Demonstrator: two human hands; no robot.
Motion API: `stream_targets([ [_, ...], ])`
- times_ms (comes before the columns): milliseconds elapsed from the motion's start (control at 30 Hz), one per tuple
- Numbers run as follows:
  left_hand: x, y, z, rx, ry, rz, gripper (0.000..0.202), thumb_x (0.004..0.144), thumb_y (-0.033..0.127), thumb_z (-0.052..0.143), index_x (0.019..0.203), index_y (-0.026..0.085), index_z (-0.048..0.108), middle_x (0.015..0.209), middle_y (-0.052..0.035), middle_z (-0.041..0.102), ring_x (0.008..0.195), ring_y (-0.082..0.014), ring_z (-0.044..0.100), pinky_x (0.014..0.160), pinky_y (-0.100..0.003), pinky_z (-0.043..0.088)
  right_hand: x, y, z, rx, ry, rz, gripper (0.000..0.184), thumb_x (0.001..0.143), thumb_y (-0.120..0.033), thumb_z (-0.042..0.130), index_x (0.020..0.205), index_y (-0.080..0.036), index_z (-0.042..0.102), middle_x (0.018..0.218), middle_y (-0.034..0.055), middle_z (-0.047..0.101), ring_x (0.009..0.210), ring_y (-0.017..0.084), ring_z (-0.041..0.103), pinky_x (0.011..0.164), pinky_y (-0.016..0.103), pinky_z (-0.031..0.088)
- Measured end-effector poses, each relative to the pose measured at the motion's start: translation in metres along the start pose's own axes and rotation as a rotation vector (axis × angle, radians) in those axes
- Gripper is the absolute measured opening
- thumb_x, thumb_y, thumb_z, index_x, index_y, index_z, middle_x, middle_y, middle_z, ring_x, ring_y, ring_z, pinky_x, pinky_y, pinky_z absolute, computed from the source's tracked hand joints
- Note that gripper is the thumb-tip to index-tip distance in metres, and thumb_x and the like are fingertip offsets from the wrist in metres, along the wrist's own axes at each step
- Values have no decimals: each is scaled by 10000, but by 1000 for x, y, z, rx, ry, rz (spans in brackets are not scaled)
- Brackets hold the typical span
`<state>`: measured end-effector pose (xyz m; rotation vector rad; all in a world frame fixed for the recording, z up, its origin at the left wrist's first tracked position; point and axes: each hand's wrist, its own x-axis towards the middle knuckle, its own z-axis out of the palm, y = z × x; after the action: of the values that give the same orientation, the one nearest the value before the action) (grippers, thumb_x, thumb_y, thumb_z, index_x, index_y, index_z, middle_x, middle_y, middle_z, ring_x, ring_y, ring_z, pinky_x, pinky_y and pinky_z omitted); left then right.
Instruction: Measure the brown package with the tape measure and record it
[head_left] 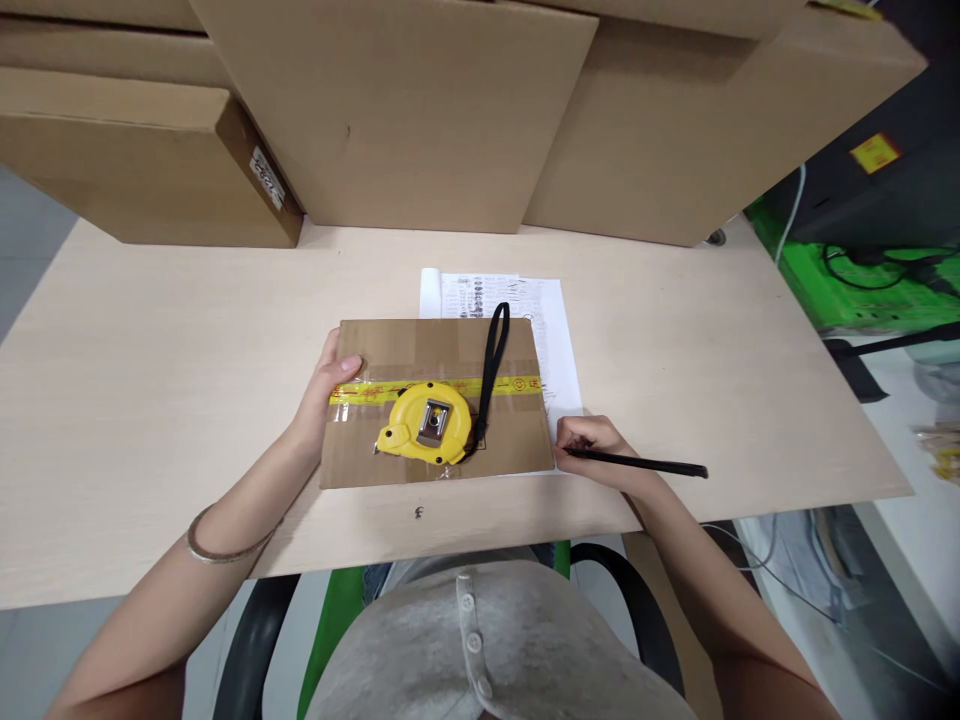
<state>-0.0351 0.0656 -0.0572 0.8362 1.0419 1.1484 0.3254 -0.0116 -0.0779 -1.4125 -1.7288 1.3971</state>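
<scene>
A small cardboard box (pixel 390 345) lies before me, with yellow printed tape running across its top. My left hand (pixel 322 390) grips its left side, thumb on the top face and the other fingers mostly hidden. On the box rests a yellow tape measure (pixel 431 424) with a black wrist strap (pixel 491 365). My right hand (pixel 592 450), closed around a black pen (pixel 637 461), is at the box's lower right corner. Under the box, printed sheets of paper (pixel 559 340) with dark marks stick out at the back and right.
Large cardboard boxes (pixel 405 120) line the back of the wooden table (pixel 150 400), and a smaller labelled box (pixel 150 170) stands at the back left. To the right are a green surface (pixel 847 285) with black cables and a dark cabinet (pixel 847 190).
</scene>
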Motion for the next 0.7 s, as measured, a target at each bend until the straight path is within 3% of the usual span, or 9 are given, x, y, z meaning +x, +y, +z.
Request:
stream_targets([
  [367,0,2,2,-14,10,-19,429,735,441,776,1088,277,597,1091,-35,723,982,-308,718,777,-434,618,-3,8,-5,28,83,22,297,823,-317,677,636,-226,466,564,-50,446,482,81,345,472,249,241],
  [700,-2,3,3,-15,6,-29,375,772,426,741,1096,287,612,1114,-24,723,1008,-291,714,781,-410,623,0,6,-5,-1,24,25,255,789,-267,693,610,-203,524,561,-46,472,498,78,385,474,237,259],
])
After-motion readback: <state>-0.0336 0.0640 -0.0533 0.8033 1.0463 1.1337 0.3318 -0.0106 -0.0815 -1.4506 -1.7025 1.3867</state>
